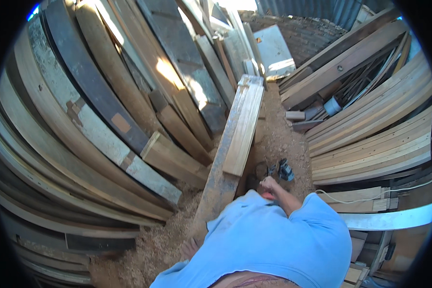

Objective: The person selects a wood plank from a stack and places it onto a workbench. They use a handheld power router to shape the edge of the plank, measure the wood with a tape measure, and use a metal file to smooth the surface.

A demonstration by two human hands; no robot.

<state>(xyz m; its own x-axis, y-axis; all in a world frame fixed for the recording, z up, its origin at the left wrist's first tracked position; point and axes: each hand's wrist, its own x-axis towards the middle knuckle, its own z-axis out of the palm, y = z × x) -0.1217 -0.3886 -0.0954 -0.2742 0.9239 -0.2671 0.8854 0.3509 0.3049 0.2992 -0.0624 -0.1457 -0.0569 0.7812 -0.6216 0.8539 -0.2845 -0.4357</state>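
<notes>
A long narrow plank bench (214, 189) runs away from me, and a pale planed board (243, 149) lies along its top. My right hand (271, 185) is closed, to the right of the bench and low down. A bit of red shows at that hand, but what it grips is mostly hidden by my blue shirt. Just beyond it, a grey-blue hand-held power tool (285, 170) sits on the dusty ground. My left hand (189, 248) is at the bench's near end, fingers stretched out and partly covered by my shirt.
Long timbers (89, 120) lean closely packed along the left. Stacked boards (374, 120) fill the right side, with a pale cord (365, 201) across some. Shavings (146, 242) cover the ground by the bench. A white panel (273, 48) leans at the back near a brick wall (307, 36).
</notes>
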